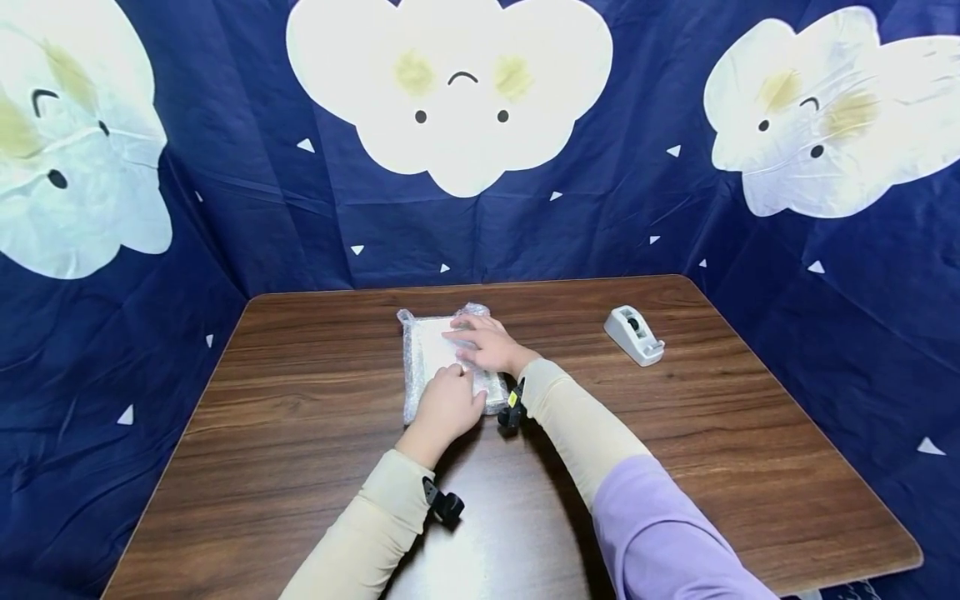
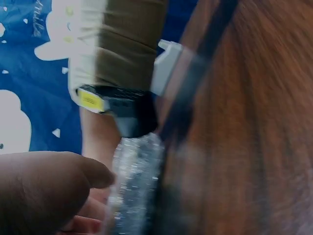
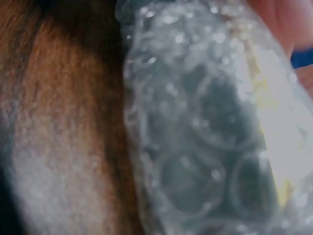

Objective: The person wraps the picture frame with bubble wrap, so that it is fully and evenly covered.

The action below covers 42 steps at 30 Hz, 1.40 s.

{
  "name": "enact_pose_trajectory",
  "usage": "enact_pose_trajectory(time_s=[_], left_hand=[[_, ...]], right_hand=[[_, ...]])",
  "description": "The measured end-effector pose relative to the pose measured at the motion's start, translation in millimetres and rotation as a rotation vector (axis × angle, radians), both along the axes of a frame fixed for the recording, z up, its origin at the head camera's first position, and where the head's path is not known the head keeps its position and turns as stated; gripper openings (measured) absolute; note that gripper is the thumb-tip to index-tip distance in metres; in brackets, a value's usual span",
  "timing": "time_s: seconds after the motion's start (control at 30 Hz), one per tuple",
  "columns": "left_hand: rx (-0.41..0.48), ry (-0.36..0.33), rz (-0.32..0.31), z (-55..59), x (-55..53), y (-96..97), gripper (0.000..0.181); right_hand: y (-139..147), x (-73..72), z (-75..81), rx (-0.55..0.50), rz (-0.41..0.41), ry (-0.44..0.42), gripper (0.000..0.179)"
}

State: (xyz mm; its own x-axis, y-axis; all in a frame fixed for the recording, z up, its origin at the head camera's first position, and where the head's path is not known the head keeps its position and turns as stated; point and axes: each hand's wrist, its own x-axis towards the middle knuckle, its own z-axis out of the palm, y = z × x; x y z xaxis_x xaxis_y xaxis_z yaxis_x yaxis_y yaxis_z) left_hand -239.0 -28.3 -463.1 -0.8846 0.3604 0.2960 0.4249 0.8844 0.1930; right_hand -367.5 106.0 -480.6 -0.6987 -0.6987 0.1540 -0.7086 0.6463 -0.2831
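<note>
A flat white item in bubble wrap (image 1: 433, 340) lies on the table, its clear wrap bunched at the far corners. My right hand (image 1: 487, 343) rests on its upper right part, fingers spread and fairly straight. My left hand (image 1: 446, 404) is on the near middle of the package, knuckles bent and thumb out to the right; its fingertips are hidden, so I cannot tell whether they pinch anything. The left wrist view shows the left thumb (image 2: 100, 172) beside the edge of the bubble wrap (image 2: 137, 186). Large bubbles along the package's side (image 3: 188, 181) fill the right wrist view.
A white tape dispenser (image 1: 633, 335) stands on the wooden table (image 1: 300, 467) to the right of the package. Dark blue cloth (image 1: 645, 200) with white clouds hangs around the table's back and sides. A black camera (image 1: 444, 504) is strapped to the left wrist, another (image 1: 512, 408) to the right.
</note>
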Motion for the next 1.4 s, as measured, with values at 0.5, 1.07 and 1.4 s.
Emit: enact_pose_trajectory(time_s=[0.5,1.07,1.4], left_hand=[[-0.031,-0.213,-0.032,23.1,-54.6,-68.2,0.056],[-0.128,-0.296,-0.020,-6.7,-74.7,-66.5,0.106],[-0.098,-0.326,-0.010,-10.0,-73.9,-66.5,0.109]], right_hand=[[-1,1.3,-5.9,0.042,-0.009,0.022,0.044],[2,-1.1,-6.6,-0.020,-0.009,0.052,0.062],[75,6.4,9.7,-0.339,-0.096,0.186,0.049]])
